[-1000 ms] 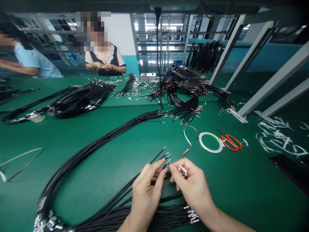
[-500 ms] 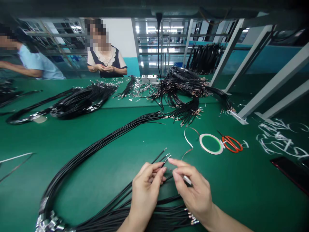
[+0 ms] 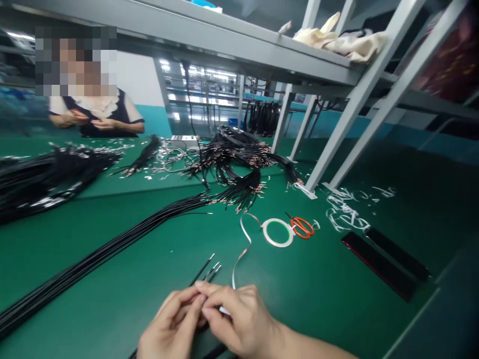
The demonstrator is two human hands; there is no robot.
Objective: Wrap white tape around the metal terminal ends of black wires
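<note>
At the bottom centre, my left hand [image 3: 170, 321] is closed on a few thin black cables [image 3: 201, 270], whose silver tips stick up past the fingers. My right hand [image 3: 239, 316] presses against it, thumb and fingers pinched together close to the cables. A small white piece [image 3: 224, 310] shows under the right fingers, but most of it is hidden. Behind that hand runs a narrow white-and-copper strip [image 3: 244, 252], leading from a flat tape roll [image 3: 266, 234] with a green centre. Orange-handled scissors [image 3: 307, 229] lie against the roll.
A long bundle of black cables [image 3: 101, 254] crosses the green table [image 3: 123, 309] at left. More cable heaps [image 3: 239, 149] lie farther back. White scraps [image 3: 342, 212] and two dark flat objects [image 3: 377, 264] are at right. Grey shelf posts [image 3: 348, 109] rise there. Across the table is a person [image 3: 97, 117].
My view has swung right and tilted, so the table items appear farther left. My right hand has closed in on the left one, its fingers now pinched at the cables.
</note>
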